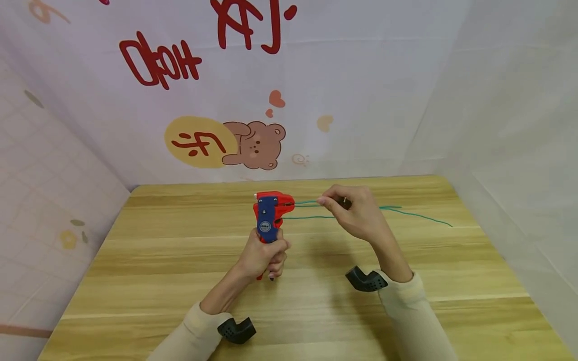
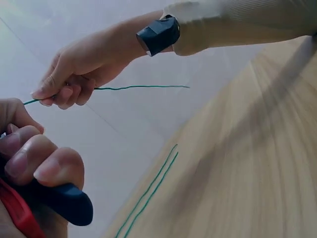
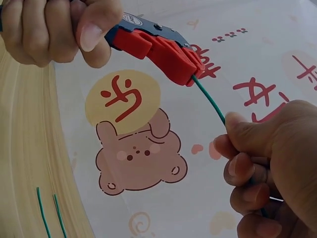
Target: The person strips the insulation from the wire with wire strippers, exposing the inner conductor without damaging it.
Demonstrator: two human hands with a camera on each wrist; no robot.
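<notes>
My left hand (image 1: 266, 254) grips the handles of a red and blue wire stripper (image 1: 267, 213), held upright with its jaws toward the right. A green wire (image 3: 210, 98) runs from the tool's jaws to my right hand (image 3: 277, 158), which pinches it between thumb and index finger, the other fingers curled round it. In the left wrist view, the wire's free end (image 2: 148, 86) sticks out past my right hand (image 2: 81, 67), and a dark handle (image 2: 67, 201) shows below my left fingers. The wire's end inside the jaws is hidden.
Two more green wires (image 2: 148, 191) lie side by side on the wooden table (image 1: 180, 281), behind and below the hands. A white printed cloth (image 1: 361, 100) stands along the table's back edge, with cloth on both sides too.
</notes>
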